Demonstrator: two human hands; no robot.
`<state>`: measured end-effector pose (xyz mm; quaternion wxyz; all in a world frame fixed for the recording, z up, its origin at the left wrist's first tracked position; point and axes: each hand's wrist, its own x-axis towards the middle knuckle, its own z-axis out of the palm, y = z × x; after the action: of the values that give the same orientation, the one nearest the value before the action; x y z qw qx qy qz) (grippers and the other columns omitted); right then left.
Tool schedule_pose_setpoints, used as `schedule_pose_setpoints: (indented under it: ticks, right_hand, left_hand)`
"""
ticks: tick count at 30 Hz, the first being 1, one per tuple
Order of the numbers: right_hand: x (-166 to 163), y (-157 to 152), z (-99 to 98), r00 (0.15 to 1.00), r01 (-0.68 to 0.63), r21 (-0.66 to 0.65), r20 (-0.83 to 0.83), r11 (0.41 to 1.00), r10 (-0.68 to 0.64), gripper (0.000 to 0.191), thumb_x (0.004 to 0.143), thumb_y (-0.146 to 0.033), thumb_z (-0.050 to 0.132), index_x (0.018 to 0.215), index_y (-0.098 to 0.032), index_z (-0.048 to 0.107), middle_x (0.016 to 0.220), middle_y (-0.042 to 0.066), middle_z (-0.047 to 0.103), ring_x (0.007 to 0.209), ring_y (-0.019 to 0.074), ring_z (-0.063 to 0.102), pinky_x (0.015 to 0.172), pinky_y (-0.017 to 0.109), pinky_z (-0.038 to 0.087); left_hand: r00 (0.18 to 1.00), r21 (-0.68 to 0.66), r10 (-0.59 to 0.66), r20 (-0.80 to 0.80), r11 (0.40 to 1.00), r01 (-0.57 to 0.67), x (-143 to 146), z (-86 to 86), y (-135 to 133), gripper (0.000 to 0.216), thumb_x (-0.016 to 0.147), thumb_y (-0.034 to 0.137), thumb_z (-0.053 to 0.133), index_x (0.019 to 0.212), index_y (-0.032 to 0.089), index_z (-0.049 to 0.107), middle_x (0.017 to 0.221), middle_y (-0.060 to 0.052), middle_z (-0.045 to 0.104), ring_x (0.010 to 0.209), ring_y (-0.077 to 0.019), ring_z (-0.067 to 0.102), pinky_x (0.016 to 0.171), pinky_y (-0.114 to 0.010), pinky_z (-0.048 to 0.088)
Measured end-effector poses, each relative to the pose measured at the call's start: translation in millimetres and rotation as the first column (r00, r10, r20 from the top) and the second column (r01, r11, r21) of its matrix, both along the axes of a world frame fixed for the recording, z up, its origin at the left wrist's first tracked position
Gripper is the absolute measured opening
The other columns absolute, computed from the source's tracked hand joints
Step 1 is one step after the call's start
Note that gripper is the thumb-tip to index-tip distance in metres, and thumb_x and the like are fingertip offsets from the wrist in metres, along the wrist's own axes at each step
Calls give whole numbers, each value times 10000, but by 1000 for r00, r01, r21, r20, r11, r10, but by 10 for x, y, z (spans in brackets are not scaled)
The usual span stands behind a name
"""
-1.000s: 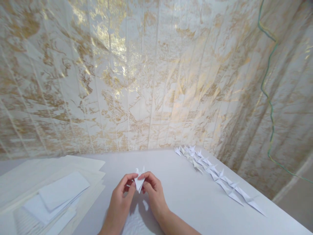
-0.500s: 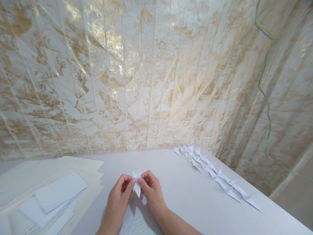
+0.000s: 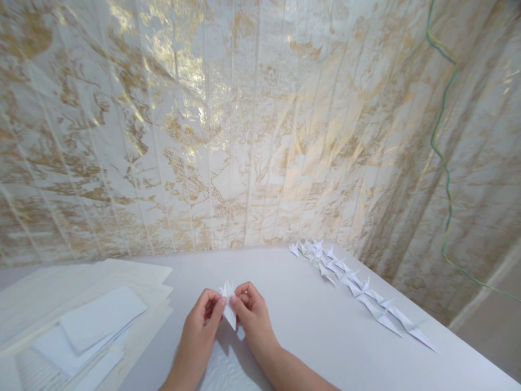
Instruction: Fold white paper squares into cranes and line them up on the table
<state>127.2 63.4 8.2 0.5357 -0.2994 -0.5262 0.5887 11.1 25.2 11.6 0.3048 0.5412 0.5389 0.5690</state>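
A small folded white paper crane (image 3: pixel 228 304) is held just above the white table (image 3: pixel 309 336), near its front middle. My left hand (image 3: pixel 200 334) pinches its left side with thumb and fingers. My right hand (image 3: pixel 252 315) pinches its right side, fingertips pressed on the fold. Both hands are closed on the paper, and the piece's lower point hangs down between them.
A row of several finished white paper cranes (image 3: pixel 358 288) runs along the table's right edge. A pile of white and cream paper sheets (image 3: pixel 85 320) lies at the left. A gold-patterned wall covering (image 3: pixel 244 136) hangs right behind the table, with a green cord (image 3: pixel 445 163) at the right.
The two upper points of the paper have been pressed closer together, and my hands have shifted slightly toward the wall. The camera view has tilted a little.
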Motion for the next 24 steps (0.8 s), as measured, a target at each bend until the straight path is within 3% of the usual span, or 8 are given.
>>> schedule_pose_setpoints:
  ticks: [5,12,17,20,24]
  right_hand:
    - [13,-13,16,1000,-24,-19,-13,1000,24,306,759,-398,675,890,-197,486,491,-115,448,451,73,354,470,196,271]
    - [9,-20,36,1000,-15,-25,-8,1000,15,443,737,-376,679,1085,-168,502,480,-129,440,435,76,355,465,201,272]
    - [6,-10,18,999,-24,-32,41,999,26,340,742,-444,679,885,-167,543,463,-96,479,414,75,378,441,199,265]
    - [9,4,-3,996,-23,-38,83,999,26,342,742,-471,689,747,-189,495,410,-115,407,373,53,271,403,195,167]
    - [4,7,-9,997,2,-30,72,1000,0,371,714,-485,726,757,-192,502,390,-144,334,372,43,186,399,197,113]
  left_hand:
    - [1000,3,0,-4,1000,0,-1,-16,12,338,861,546,525,719,242,485,644,71,484,633,-153,498,622,-259,400]
    - [999,21,52,11,998,-52,12,-31,14,281,837,516,554,792,249,479,712,55,536,701,-174,551,692,-283,427]
    - [995,19,84,55,996,-85,-7,-45,12,340,848,533,522,1026,252,451,904,6,588,813,-197,585,773,-323,459]
    - [995,15,87,57,996,-88,-23,-43,8,382,846,548,526,1073,249,457,871,10,590,820,-208,595,782,-334,456]
    - [993,15,103,54,994,-104,-39,-23,7,434,835,568,536,1121,247,478,840,17,606,827,-220,607,780,-337,453]
